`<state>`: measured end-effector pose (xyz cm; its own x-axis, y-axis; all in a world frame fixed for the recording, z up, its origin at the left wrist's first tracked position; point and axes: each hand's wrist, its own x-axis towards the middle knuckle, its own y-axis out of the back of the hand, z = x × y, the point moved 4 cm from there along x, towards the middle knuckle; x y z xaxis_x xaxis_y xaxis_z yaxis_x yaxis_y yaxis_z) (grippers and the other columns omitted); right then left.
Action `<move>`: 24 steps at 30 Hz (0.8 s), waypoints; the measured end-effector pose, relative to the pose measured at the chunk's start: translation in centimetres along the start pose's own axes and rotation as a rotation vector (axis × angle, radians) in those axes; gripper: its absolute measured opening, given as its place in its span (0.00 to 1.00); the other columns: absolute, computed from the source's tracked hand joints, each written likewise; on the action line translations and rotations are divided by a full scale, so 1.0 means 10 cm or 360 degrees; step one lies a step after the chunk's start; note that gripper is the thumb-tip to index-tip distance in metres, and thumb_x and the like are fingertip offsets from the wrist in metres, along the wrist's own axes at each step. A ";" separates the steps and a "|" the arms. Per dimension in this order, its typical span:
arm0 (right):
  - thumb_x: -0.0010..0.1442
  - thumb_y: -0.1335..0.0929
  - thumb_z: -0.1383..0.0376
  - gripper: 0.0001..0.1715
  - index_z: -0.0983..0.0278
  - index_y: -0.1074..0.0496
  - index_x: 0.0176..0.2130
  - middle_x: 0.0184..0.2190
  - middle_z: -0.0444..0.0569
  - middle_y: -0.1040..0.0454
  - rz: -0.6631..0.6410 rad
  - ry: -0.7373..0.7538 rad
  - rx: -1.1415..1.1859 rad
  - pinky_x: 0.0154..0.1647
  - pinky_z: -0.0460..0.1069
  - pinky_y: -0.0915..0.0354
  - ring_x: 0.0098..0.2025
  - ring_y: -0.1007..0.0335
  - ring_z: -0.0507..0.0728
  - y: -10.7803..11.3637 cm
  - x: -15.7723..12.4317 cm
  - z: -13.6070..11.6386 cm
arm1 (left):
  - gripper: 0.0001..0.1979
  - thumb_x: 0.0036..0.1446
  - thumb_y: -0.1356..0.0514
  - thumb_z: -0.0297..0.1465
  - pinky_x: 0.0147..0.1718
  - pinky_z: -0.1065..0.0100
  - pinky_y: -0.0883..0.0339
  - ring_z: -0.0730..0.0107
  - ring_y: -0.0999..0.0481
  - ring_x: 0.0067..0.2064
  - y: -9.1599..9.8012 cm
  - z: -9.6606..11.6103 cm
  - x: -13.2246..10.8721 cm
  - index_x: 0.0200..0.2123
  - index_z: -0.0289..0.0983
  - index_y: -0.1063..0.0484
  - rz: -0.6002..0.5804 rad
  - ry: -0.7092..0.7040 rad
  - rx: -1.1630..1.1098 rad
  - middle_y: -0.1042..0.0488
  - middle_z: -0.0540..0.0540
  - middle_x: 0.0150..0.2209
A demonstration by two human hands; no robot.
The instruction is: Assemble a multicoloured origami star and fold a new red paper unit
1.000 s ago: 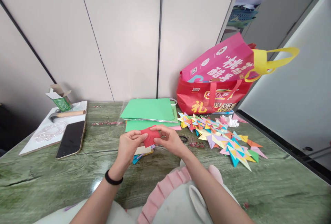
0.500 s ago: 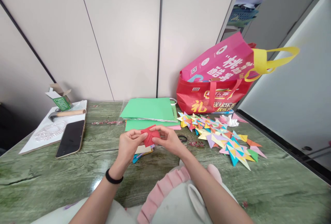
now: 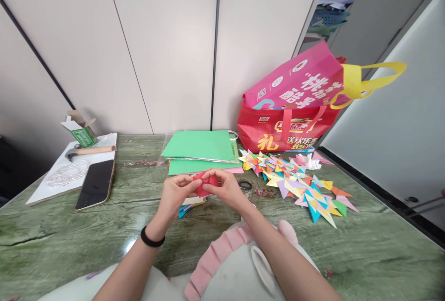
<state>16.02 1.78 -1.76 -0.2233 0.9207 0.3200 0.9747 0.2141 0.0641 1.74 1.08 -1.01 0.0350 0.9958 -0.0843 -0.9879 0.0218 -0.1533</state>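
A small folded piece of red paper [image 3: 206, 185] is held up in front of me, pinched between both hands. My left hand [image 3: 176, 193] grips its left side with thumb and fingertips. My right hand [image 3: 224, 188] has its thumb pressed on the paper's face and its fingers behind. Part of the red paper is hidden by the fingers. Just below lies a small stack of coloured paper [image 3: 193, 204], partly covered by my left hand. Behind the hands are larger green sheets [image 3: 200, 145] in a pile.
Folded paper stars [image 3: 316, 199] and pointed pieces spread over the right side of the table. Behind them stands a red gift bag [image 3: 278, 127]. Scissors [image 3: 245, 184] lie near my right hand. At left are a phone [image 3: 95, 185], a hammer [image 3: 92, 151], beads [image 3: 67, 174] and a small box [image 3: 81, 131].
The red paper has turned and shifted slightly right between my fingers, and less of its face shows. Both hands keep their hold, with the right thumb a little closer to the left.
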 end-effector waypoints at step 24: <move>0.44 0.30 0.65 0.11 0.64 0.31 0.31 0.27 0.42 0.30 -0.0020 -0.0143 0.0114 0.28 0.45 0.41 0.27 0.38 0.49 0.00 0.01 0.04 | 0.17 0.43 0.39 0.44 0.22 0.67 0.27 0.69 0.25 0.22 -0.04 -0.01 0.03 0.22 0.34 0.33 -0.0167 -0.0182 0.0349 0.28 0.51 0.19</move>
<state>15.97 2.00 -2.12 -0.2385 0.9427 0.2333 0.9694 0.2455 -0.0011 2.16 1.35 -1.04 0.1338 0.9904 0.0343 -0.9893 0.1314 0.0627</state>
